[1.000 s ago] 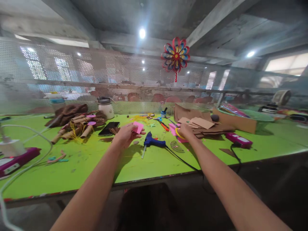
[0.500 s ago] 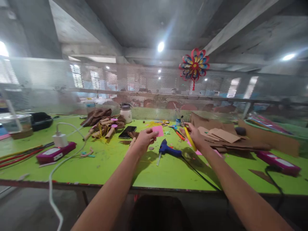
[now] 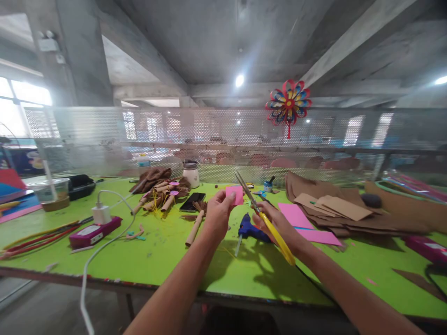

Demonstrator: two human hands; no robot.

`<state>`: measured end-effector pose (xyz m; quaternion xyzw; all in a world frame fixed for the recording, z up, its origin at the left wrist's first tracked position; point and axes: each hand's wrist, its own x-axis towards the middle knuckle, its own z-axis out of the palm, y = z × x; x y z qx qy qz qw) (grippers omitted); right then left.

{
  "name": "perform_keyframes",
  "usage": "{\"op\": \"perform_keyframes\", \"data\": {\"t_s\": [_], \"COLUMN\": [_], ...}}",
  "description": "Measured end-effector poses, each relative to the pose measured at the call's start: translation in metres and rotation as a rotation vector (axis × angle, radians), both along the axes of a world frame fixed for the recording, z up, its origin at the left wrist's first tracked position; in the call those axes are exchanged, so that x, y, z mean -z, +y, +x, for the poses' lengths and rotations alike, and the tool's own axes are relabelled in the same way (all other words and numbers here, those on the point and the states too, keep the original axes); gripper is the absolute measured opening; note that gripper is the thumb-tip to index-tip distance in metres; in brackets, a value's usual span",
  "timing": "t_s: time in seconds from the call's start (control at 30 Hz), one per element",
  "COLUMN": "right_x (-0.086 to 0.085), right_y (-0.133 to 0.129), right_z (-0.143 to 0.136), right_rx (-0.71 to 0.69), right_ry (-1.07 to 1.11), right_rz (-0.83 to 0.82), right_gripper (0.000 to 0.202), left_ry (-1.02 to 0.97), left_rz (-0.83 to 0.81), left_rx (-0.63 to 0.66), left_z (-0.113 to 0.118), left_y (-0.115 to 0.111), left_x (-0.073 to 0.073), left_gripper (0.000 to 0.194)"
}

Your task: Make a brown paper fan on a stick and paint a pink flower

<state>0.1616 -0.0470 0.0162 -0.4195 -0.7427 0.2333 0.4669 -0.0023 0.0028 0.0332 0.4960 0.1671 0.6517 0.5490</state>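
Observation:
Between thumb and fingers, my left hand (image 3: 219, 211) pinches a small pink paper square (image 3: 234, 195) above the table. My right hand (image 3: 275, 223) grips yellow-handled scissors (image 3: 275, 235), their blades slightly parted and pointing up and left, close to the paper's right side. Below my hands a blue glue gun (image 3: 249, 229) lies on the green table (image 3: 146, 260), partly hidden by my right hand. A brown paper roll (image 3: 194, 229) is just left of my left wrist. Larger pink paper sheets (image 3: 296, 216) lie to the right of my right hand.
Paper rolls with yellow strands (image 3: 162, 197), a phone (image 3: 193, 202) and a white jar (image 3: 190, 174) stand behind at left. Stacked brown paper (image 3: 324, 204) lies at right. A purple power strip (image 3: 95, 231) with a white cable is at left. A mesh screen (image 3: 209, 135) closes the back.
The scissors have swung up toward the pink square, their blades now in plain view. My right hand has moved left and closer to my left hand. The view has shifted slightly.

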Motion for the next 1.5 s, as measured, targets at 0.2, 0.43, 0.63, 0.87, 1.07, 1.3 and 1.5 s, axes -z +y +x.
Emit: {"op": "perform_keyframes", "data": {"t_s": [0.2,0.43,0.63,0.87,1.07,1.3,1.5], "right_x": [-0.003,-0.002,-0.001,-0.004,-0.004,-0.003,-0.003], "right_y": [-0.013,-0.013,-0.014,-0.018,-0.017,-0.014,-0.013], "right_z": [-0.007,-0.002,-0.003,-0.004,-0.002,0.000,0.001], "right_rx": [-0.064,-0.173,-0.186,-0.156,-0.144,-0.105,-0.080], "right_ry": [0.007,0.044,0.053,0.035,0.012,-0.032,-0.047], "right_rz": [-0.015,-0.041,-0.040,-0.075,-0.060,0.032,0.035], "right_gripper": [0.039,0.043,0.045,0.045,0.046,0.045,0.046], "left_ry": [-0.020,-0.023,-0.024,-0.012,0.008,0.046,0.074], "left_rz": [0.032,0.077,0.104,0.111,0.116,0.133,0.133], "left_rx": [0.031,0.015,0.012,0.009,0.006,-0.015,-0.026], "left_z": [0.000,-0.003,-0.004,-0.006,-0.007,-0.008,-0.009], "left_y": [-0.009,-0.014,-0.012,-0.010,-0.008,-0.005,-0.004], "left_x": [-0.006,-0.008,-0.007,-0.005,-0.003,0.000,0.002], "left_gripper": [0.020,0.020,0.021,0.021,0.021,0.021,0.023]}}
